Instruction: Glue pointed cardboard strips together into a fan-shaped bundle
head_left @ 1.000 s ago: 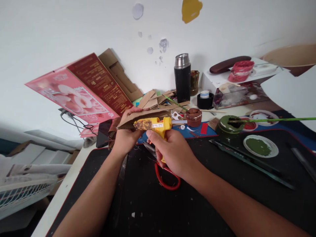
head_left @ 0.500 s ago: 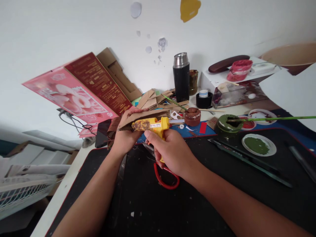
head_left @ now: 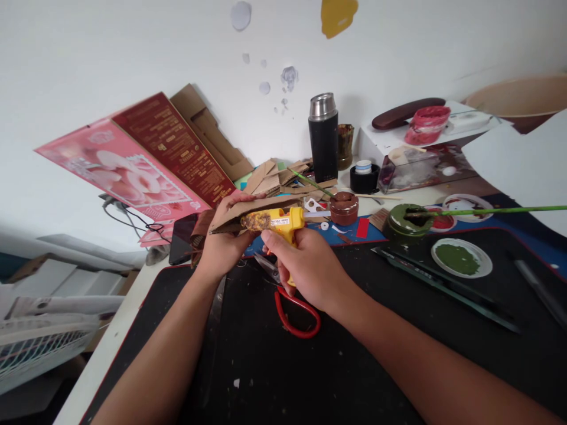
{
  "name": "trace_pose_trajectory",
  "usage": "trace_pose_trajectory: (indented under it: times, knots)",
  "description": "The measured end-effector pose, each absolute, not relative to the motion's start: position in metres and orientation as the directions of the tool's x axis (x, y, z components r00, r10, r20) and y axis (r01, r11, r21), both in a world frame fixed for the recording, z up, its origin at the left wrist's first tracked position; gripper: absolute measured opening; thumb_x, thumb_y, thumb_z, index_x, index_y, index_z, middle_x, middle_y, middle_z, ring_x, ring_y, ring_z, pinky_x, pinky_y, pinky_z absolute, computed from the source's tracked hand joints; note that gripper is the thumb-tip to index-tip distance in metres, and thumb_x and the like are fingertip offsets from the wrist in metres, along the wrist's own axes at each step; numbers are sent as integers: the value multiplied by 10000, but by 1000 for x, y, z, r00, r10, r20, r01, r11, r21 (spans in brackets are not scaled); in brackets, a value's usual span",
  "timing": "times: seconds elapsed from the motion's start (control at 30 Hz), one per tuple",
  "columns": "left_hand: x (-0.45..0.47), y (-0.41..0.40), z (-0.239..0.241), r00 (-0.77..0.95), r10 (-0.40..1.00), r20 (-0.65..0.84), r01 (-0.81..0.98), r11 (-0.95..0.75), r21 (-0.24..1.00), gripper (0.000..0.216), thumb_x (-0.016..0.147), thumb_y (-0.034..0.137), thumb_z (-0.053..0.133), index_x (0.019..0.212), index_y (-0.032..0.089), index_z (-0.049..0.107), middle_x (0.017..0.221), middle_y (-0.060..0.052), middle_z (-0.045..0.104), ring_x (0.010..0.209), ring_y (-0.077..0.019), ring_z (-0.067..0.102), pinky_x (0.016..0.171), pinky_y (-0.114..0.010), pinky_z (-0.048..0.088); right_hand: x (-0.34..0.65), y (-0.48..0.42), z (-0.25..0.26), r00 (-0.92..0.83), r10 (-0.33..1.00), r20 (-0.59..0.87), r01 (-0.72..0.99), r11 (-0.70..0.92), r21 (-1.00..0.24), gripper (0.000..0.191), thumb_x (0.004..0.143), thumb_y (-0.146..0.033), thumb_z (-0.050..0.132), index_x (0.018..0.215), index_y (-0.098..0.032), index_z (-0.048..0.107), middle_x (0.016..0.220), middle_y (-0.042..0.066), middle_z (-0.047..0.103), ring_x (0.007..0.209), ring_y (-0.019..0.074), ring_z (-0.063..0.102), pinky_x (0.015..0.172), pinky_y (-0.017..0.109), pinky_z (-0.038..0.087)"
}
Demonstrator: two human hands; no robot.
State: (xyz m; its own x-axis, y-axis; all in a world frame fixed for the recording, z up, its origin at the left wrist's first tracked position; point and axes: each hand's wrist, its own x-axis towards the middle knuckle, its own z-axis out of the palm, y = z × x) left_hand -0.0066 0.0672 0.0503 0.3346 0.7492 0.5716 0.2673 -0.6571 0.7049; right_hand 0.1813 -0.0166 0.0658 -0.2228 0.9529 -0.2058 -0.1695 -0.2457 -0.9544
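A yellow hot glue gun point(head_left: 287, 221) with a stained front is gripped in my right hand point(head_left: 310, 262), its nozzle end pointing left. A white glue stick point(head_left: 318, 216) pokes out of its back. My left hand point(head_left: 228, 251) is closed around a bent piece of brown cardboard point(head_left: 248, 208). The glue gun's front lies against or just before this cardboard; its tip is hidden, so I cannot tell if they touch. Below my right hand, red-handled scissors point(head_left: 301, 319) rest on the black mat, their blades partly covered.
Cardboard scraps point(head_left: 270, 177) lie behind my hands, near a black thermos point(head_left: 323, 139). Brown point(head_left: 344, 211) and green paint jars point(head_left: 405, 227) stand to the right with brushes in them. A green paint lid point(head_left: 460, 258) and a pink box point(head_left: 133, 171) flank the mat.
The glue gun has shifted slightly to the right against the cardboard. Both hands keep their hold, and the whole view has moved a little.
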Motion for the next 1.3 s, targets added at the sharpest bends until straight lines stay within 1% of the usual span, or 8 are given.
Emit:
trace_pose_trajectory:
  times: [0.13,0.27,0.47,0.73,0.93,1.07,1.3]
  knots:
    - [-4,66,53,328,757,565,244,-645,724,495,806,344,931,1185,247,628,1324,-98,739,1287,-294,714,1120,-483,585,181,-16,67,-213,955,-205,-176,-244,-954,443,1031,-463,611,661,-222,571,440,-54,521,340,109,493,368,225,367]
    - [-3,66,54,315,771,554,225,-627,745,497,806,358,931,1178,248,622,1347,-108,742,1261,-297,734,1066,-458,626,182,-16,68,-208,957,-201,-186,-240,-953,474,1032,-468,617,633,-226,541,438,-54,516,340,99,489,370,224,366]
    - [-3,66,53,290,807,515,223,-580,783,536,783,386,943,1194,257,624,1335,-116,755,1285,-333,723,1107,-530,613,182,-17,69,-207,956,-207,-182,-246,-952,468,1032,-468,615,638,-226,545,437,-57,513,339,96,487,372,224,370]
    - [-2,64,54,297,807,511,225,-579,783,504,791,345,935,1190,261,640,1348,-125,752,1301,-337,712,1128,-575,591,182,-17,67,-191,959,-208,-166,-241,-956,447,1020,-487,623,662,-224,568,447,-51,529,348,105,505,376,225,376]
    - [-4,64,51,311,786,535,257,-611,749,459,806,306,919,1181,256,659,1325,-117,740,1309,-321,697,1170,-565,552,182,-16,66,-193,957,-215,-151,-246,-957,458,1021,-475,628,645,-224,554,446,-50,532,342,100,502,365,215,364]
    - [-5,64,51,319,786,530,252,-609,752,484,808,305,922,1201,253,645,1328,-121,740,1296,-319,706,1145,-550,569,182,-15,65,-209,957,-200,-159,-235,-959,463,1020,-478,632,641,-222,554,445,-51,529,344,100,503,373,214,374]
    - [-6,66,50,333,782,527,252,-612,750,490,805,352,927,1193,251,645,1323,-105,730,1301,-302,702,1124,-516,581,182,-15,64,-216,957,-197,-162,-234,-959,466,1031,-466,617,638,-221,555,438,-50,530,337,102,495,367,224,372]
